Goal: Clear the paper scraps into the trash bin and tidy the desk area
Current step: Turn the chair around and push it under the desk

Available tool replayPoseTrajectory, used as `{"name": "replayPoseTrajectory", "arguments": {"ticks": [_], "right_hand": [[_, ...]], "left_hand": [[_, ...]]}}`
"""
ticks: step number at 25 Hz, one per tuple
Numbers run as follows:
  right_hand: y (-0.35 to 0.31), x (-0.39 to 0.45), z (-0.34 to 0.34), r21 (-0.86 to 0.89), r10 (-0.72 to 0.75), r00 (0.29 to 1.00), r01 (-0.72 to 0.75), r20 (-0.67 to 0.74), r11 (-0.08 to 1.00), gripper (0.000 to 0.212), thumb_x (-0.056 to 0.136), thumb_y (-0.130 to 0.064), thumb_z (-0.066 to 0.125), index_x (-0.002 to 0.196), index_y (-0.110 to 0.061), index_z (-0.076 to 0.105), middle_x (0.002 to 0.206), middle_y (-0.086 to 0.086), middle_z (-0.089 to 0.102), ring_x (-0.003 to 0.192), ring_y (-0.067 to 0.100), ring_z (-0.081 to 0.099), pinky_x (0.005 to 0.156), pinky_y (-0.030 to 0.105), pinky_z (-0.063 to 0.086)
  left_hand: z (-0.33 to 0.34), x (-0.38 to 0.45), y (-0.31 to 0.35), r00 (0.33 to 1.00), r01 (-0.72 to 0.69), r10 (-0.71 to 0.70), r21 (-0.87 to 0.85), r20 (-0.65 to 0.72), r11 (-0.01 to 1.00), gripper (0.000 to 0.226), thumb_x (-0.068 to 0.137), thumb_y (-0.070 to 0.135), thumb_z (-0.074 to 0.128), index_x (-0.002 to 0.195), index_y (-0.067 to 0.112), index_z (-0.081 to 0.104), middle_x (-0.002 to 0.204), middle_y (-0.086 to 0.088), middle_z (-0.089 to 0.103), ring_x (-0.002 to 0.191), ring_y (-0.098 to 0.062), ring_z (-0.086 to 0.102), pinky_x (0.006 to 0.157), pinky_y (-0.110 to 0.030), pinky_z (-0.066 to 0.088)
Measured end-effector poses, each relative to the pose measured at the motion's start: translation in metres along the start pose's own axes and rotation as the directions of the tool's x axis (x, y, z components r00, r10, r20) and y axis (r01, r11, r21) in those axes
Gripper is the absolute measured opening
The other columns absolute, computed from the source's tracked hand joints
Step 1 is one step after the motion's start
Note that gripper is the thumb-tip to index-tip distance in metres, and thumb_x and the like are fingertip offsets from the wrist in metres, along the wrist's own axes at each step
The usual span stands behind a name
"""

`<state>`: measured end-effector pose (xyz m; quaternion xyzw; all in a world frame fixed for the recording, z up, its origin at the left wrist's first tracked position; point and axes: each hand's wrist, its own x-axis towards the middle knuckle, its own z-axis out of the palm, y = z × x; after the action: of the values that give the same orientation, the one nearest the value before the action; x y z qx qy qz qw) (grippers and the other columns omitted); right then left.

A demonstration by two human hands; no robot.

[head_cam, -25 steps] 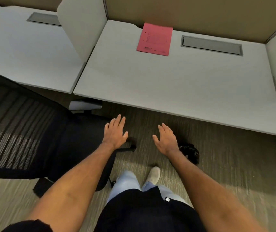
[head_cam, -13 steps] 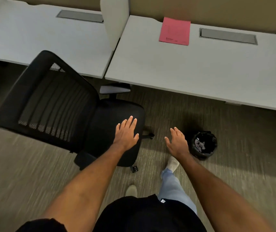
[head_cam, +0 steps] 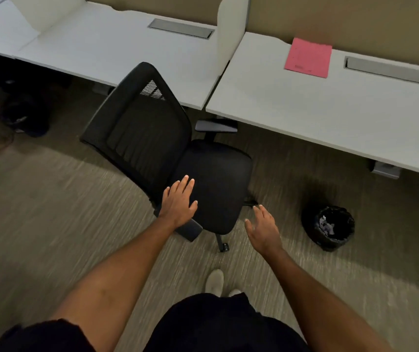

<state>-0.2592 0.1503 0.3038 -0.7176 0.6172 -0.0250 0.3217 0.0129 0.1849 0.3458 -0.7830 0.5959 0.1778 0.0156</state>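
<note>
A small black trash bin (head_cam: 330, 228) with crumpled paper scraps (head_cam: 326, 224) inside stands on the carpet at the right, in front of the white desk (head_cam: 305, 110). A pink paper folder (head_cam: 308, 57) lies flat at the back of that desk. A black mesh office chair (head_cam: 167, 148) stands in the middle, turned sideways. My left hand (head_cam: 179, 201) hovers open over the near edge of the chair's seat, fingers spread. My right hand (head_cam: 264, 228) is open too, just right of the seat and left of the bin, holding nothing.
A second white desk (head_cam: 117, 49) runs along the back left, split off by a white divider panel (head_cam: 231, 29). Grey cable hatches sit in both desktops. Dark objects lie under the left desk. Carpet stretches to the left and front. My shoe (head_cam: 214, 280) shows below.
The view has swung left and pulled back, so the chair and bin now sit further right. Both hands stay open; the left hand has come over the chair seat.
</note>
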Motion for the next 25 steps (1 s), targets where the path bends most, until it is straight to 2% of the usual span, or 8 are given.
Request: {"name": "replayPoseTrajectory", "arguments": {"ticks": [6,10,16,22,25], "right_hand": [[-0.039,-0.008,0.030,0.039,-0.104,0.994,0.103,0.019,0.994,0.061,0.106,-0.036,0.052,0.160,-0.012,0.035,0.170,0.010,0.028,0.157,0.027,0.026,0.127,0.041,0.026],[-0.077,-0.011,0.045,0.023,-0.194,0.980,0.193,0.037,0.981,0.061,0.106,-0.039,0.051,0.161,-0.017,0.035,0.171,0.006,0.027,0.157,0.024,0.025,0.126,0.041,0.029],[-0.146,0.028,0.076,0.001,-0.272,0.962,0.272,-0.016,0.962,0.061,0.105,-0.042,0.052,0.159,-0.020,0.036,0.169,0.004,0.030,0.156,0.026,0.028,0.123,0.047,0.035],[-0.271,0.062,0.128,0.064,-0.280,0.960,0.279,0.013,0.958,0.061,0.105,-0.043,0.051,0.160,-0.021,0.035,0.170,0.002,0.029,0.156,0.025,0.027,0.124,0.046,0.033],[-0.332,0.070,0.153,0.140,-0.273,0.962,0.266,0.032,0.954,0.062,0.104,-0.042,0.052,0.160,-0.022,0.034,0.170,0.001,0.027,0.156,0.024,0.026,0.124,0.046,0.032]], "left_hand": [[0.001,-0.033,-0.041,0.995,0.095,-0.096,-0.037,-0.038,0.995,0.074,0.102,0.041,0.051,0.163,0.018,0.016,0.172,-0.003,0.010,0.156,-0.028,0.017,0.125,-0.049,0.021],[-0.010,-0.035,-0.071,0.981,0.131,-0.144,-0.101,-0.133,0.986,0.074,0.100,0.041,0.053,0.162,0.018,0.020,0.171,-0.003,0.013,0.155,-0.029,0.020,0.124,-0.049,0.025],[-0.050,0.012,-0.142,0.945,0.073,-0.100,-0.099,-0.312,0.992,0.072,0.099,0.040,0.056,0.160,0.016,0.027,0.169,-0.007,0.021,0.152,-0.031,0.026,0.122,-0.054,0.027],[-0.112,0.078,-0.234,0.902,0.007,-0.019,-0.028,-0.432,1.000,0.064,0.095,0.039,0.059,0.153,0.020,0.040,0.163,-0.006,0.034,0.147,-0.028,0.036,0.120,-0.059,0.027],[-0.135,0.110,-0.279,0.894,-0.006,-0.007,-0.028,-0.447,1.000,0.061,0.093,0.035,0.062,0.149,0.018,0.046,0.159,-0.009,0.041,0.145,-0.029,0.039,0.118,-0.058,0.030]]}}
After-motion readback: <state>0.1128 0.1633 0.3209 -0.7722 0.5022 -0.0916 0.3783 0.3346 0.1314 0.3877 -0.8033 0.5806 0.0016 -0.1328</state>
